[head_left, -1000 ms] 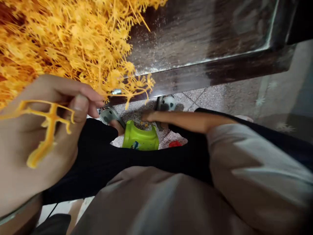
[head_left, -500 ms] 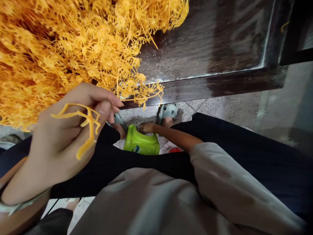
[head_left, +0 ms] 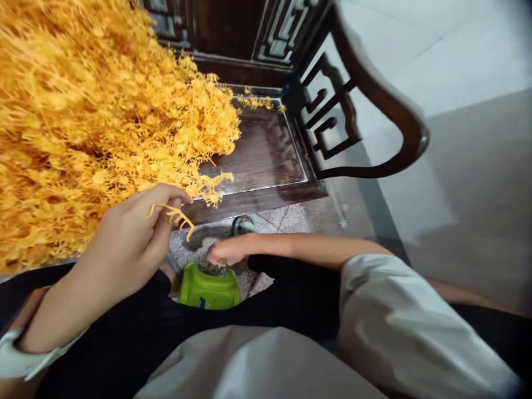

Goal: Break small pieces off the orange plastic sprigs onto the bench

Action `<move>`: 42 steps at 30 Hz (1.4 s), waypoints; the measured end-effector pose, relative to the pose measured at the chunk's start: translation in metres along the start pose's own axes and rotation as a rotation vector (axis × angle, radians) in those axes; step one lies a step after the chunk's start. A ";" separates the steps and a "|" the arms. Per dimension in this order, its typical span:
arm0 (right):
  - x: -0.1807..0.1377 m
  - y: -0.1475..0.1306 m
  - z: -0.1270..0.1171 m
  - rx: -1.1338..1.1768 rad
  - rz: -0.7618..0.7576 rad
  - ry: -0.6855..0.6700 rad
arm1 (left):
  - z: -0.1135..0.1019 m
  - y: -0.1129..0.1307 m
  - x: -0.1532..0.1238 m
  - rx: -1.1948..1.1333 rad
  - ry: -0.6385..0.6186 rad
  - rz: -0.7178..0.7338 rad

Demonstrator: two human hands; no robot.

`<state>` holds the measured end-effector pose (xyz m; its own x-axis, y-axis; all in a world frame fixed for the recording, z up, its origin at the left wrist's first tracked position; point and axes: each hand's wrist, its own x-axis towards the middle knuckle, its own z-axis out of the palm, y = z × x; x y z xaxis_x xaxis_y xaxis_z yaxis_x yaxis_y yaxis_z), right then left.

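At the left, my left hand (head_left: 124,244) is pinched shut on a yellow plastic flower stem (head_left: 179,215). A thin branched piece of it shows across the thumb, and a spray of the same yellow sticks out past the fingertips. Just behind the hand lies a big heap of yellow plastic flower stems (head_left: 137,127). Low in the middle, my right hand (head_left: 228,250) hangs above a lime-green plastic thing (head_left: 210,291), perhaps a stool or bucket. Its fingers are curled closed, and what is inside them is hidden.
The heap rests on a dark wooden bench (head_left: 270,144) with a carved back. A curved wooden armrest (head_left: 374,100) rises at its right end. Below is speckled tiled floor (head_left: 299,219), where a grey clog (head_left: 244,224) shows behind my right hand.
My right hand has risen from the floor beside the green thing, its fingers now curled. My left hand keeps its pinch on the stem. The view has tilted up, showing the armrest and the bench back.
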<state>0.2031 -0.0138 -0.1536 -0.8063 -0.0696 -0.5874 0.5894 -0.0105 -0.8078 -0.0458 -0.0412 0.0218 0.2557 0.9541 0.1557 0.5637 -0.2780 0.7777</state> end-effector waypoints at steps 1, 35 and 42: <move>-0.016 -0.007 -0.012 0.009 -0.006 0.010 | 0.000 0.001 0.004 -0.007 0.015 0.018; -0.160 0.019 -0.173 0.411 0.093 1.368 | 0.014 -0.021 0.027 0.148 -0.191 -0.063; -0.159 0.021 -0.172 0.476 0.109 0.786 | 0.017 -0.032 0.022 0.142 -0.235 -0.078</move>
<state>0.3351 0.1685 -0.0862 -0.4443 0.6010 -0.6644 0.4818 -0.4649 -0.7428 -0.0452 -0.0131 -0.0096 0.3729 0.9260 -0.0599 0.6889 -0.2330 0.6864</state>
